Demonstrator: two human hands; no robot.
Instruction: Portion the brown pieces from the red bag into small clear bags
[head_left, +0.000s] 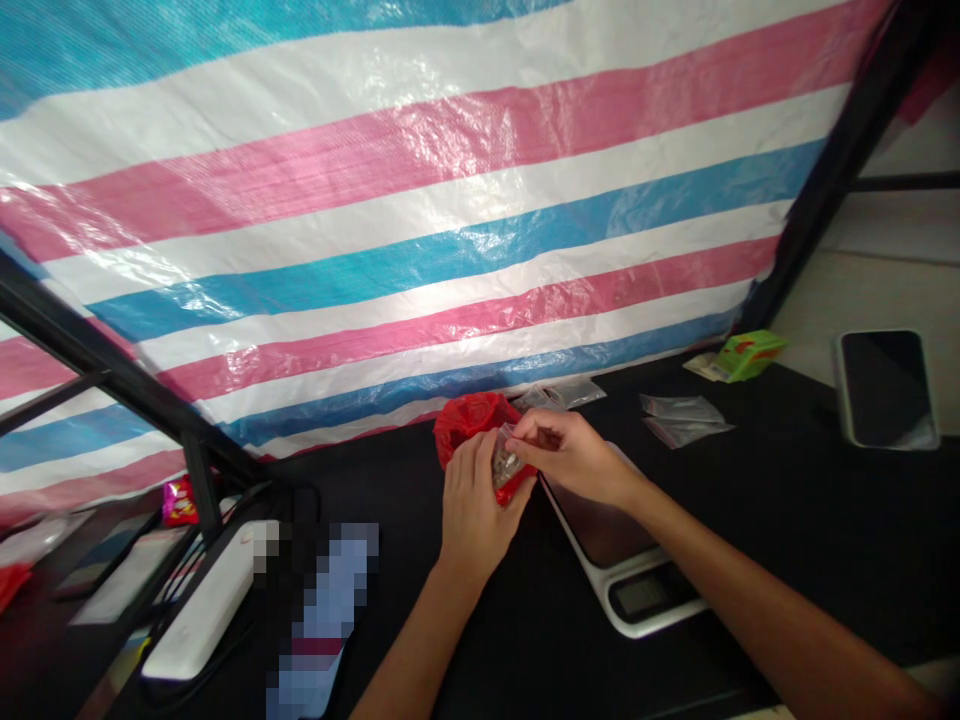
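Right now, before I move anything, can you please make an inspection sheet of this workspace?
Surface: black table top, no spill seen.
Job's things: small clear bag with grey contents, pinched by both hands over a red plastic bag; digital scale beside them.
Clutter: clear bags, green packet, phone, pixelated object.
Grippers: nothing seen; bare left hand and right hand instead.
Cables: black cables by a white power strip.
Surroundings: striped tarpaulin on a black frame.
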